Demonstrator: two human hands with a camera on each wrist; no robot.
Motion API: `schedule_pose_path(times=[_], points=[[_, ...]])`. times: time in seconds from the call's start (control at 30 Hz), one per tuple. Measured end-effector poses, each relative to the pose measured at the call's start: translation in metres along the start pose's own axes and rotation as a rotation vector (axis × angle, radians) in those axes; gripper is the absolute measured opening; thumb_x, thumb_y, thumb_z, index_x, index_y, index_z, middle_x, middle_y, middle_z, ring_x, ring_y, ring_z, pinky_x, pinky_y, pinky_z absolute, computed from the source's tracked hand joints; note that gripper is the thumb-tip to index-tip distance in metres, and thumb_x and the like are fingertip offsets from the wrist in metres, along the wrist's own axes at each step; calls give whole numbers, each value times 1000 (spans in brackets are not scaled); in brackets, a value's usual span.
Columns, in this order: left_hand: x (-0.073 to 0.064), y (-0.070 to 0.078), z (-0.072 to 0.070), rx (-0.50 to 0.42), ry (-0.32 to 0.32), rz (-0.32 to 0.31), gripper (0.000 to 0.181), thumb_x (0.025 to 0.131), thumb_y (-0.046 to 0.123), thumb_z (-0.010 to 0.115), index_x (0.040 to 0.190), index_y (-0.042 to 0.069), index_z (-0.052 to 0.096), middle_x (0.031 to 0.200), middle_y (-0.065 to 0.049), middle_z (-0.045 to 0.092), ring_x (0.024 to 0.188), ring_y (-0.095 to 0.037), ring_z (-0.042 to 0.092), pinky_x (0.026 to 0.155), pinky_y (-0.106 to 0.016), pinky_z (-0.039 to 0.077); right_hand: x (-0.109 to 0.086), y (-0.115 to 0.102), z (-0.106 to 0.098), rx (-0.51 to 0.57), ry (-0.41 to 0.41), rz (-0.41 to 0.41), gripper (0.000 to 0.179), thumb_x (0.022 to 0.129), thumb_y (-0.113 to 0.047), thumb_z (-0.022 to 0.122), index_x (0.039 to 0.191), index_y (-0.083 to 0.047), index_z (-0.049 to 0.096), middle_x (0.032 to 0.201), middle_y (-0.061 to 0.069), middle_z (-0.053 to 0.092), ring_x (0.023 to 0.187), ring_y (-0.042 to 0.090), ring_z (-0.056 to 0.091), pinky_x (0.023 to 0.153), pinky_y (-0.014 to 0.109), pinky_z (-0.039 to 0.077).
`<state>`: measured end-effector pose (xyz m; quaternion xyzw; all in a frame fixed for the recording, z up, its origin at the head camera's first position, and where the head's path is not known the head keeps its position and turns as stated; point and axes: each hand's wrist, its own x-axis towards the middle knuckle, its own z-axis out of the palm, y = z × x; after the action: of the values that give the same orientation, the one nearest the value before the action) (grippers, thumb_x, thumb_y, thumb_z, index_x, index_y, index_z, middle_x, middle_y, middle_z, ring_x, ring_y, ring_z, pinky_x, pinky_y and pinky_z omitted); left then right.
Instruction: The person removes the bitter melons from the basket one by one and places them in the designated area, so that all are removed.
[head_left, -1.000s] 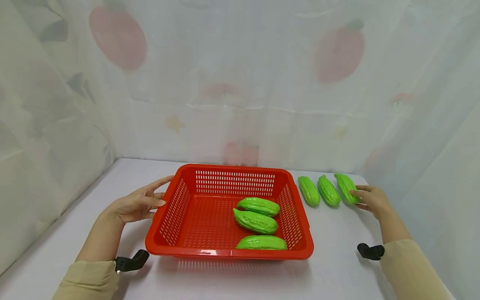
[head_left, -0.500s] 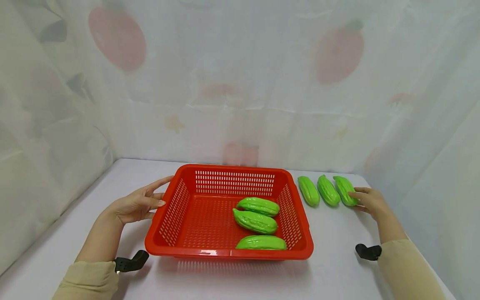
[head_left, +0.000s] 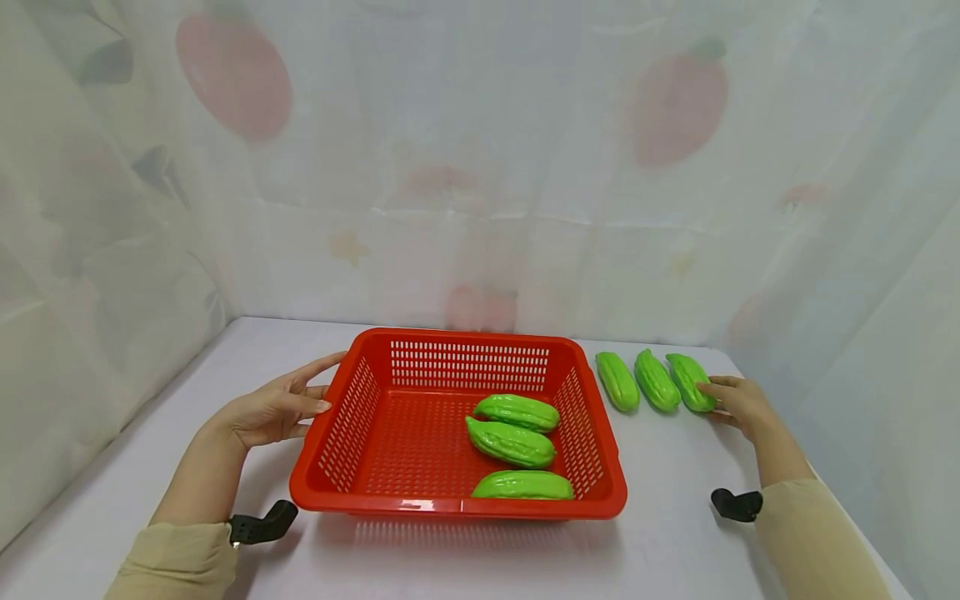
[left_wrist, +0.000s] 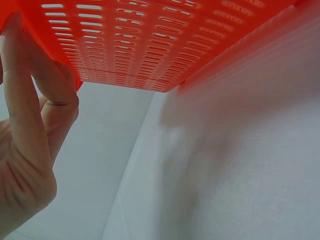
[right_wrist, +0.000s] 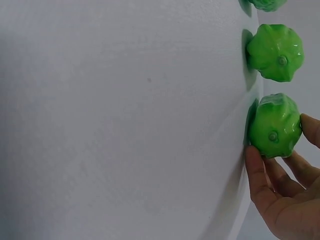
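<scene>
In the head view my left hand (head_left: pixel 273 410) is at the left rim of a red plastic basket (head_left: pixel 420 505), fingers spread against the outside. From the left wrist view, its fingers (left_wrist: pixel 22 95) reach up beside the slotted wall. My right hand (head_left: pixel 742 404) touches the rightmost green bitter melon (head_left: pixel 692 385) from the right side. In the right wrist view that bitter melon (right_wrist: pixel 275 127) lies on the table, one digit near its top and other fingers (right_wrist: pixel 257 175) along its side; its far side is uncovered. Two more bitter melons, one nearer (head_left: pixel 657 382) and one left (head_left: pixel 618 383), lie beside it.
Inside the basket, three bitter melons (head_left: pixel 517 412) lie crosswise on the right half. A white cloth covers the table (head_left: pixel 675 475). Behind it hangs a pale curtain (head_left: pixel 480 167) with fruit prints, with another sheet (head_left: pixel 97 275) along the left side.
My right hand and the rightmost bitter melon have shifted slightly left, closer to the neighbouring one, then stayed put over the last half second. The left hand and basket hold still.
</scene>
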<state>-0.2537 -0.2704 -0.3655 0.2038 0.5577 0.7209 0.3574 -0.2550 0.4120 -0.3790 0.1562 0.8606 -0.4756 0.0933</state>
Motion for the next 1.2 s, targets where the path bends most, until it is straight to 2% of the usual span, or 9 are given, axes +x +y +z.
schedule_pose_path(times=[0.37, 0.5, 0.57, 0.67, 0.8, 0.9, 1.03, 1.1, 1.2], points=[[0, -1, -1, 8, -8, 5, 75, 99, -2, 42, 158, 25, 4, 125, -1, 65, 103, -13, 71, 88, -36, 60, -2, 0, -1, 8, 0, 0, 73, 103, -32, 44, 151, 15, 14, 154, 36, 20, 125, 37, 46, 86, 24, 59], [0, 0, 0, 8, -8, 7, 75, 99, -2, 41, 158, 25, 4, 125, -1, 65, 103, -13, 71, 88, -36, 60, -2, 1, -3, 7, -6, -16, 73, 103, -32, 44, 150, 15, 16, 154, 36, 21, 103, 15, 58, 85, 23, 59], [0, 0, 0, 8, -8, 5, 75, 99, -2, 42, 158, 25, 3, 125, -1, 65, 103, -13, 70, 88, -36, 60, -2, 2, -3, 4, -12, -27, 72, 103, -31, 44, 150, 16, 17, 153, 37, 23, 92, 2, 57, 85, 23, 59], [0, 0, 0, 7, -6, 2, 75, 99, -2, 42, 158, 25, 3, 125, -1, 65, 103, -13, 70, 89, -36, 60, -2, 3, -5, -4, -20, -42, 72, 103, -32, 44, 149, 17, 17, 151, 38, 26, 87, -4, 55, 85, 23, 59], [0, 0, 0, 7, 2, -1, 75, 100, -2, 42, 158, 25, 3, 125, -1, 65, 104, -13, 70, 89, -37, 60, -3, 2, -7, -30, -18, -46, 73, 103, -34, 44, 149, 17, 19, 150, 38, 29, 94, 4, 59, 87, 25, 59], [0, 1, 1, 9, 6, -4, 74, 100, -1, 41, 158, 25, 4, 125, -1, 66, 104, -13, 70, 89, -37, 60, -6, -1, -7, -43, -14, -44, 72, 104, -35, 41, 149, 17, 18, 151, 39, 27, 108, 24, 61, 89, 27, 59], [0, 1, 1, 10, 5, -5, 74, 100, -1, 42, 158, 26, 5, 125, -1, 66, 104, -13, 70, 89, -37, 60, -9, -5, -9, -60, -11, -40, 72, 104, -36, 37, 149, 16, 17, 154, 40, 21, 132, 49, 43, 90, 27, 59], [0, 1, 1, 10, 4, -4, 74, 100, -1, 42, 158, 26, 5, 125, 0, 66, 104, -13, 70, 89, -37, 60, -10, -8, -10, -74, -6, -46, 73, 104, -37, 35, 150, 16, 16, 154, 40, 19, 138, 53, 35, 90, 27, 59], [0, 0, 1, 6, 4, -3, 74, 100, -2, 42, 158, 26, 5, 125, 0, 66, 104, -13, 70, 89, -36, 60, -11, -11, -12, -79, 11, -64, 73, 105, -38, 33, 151, 15, 14, 155, 40, 18, 141, 55, 30, 92, 28, 59]])
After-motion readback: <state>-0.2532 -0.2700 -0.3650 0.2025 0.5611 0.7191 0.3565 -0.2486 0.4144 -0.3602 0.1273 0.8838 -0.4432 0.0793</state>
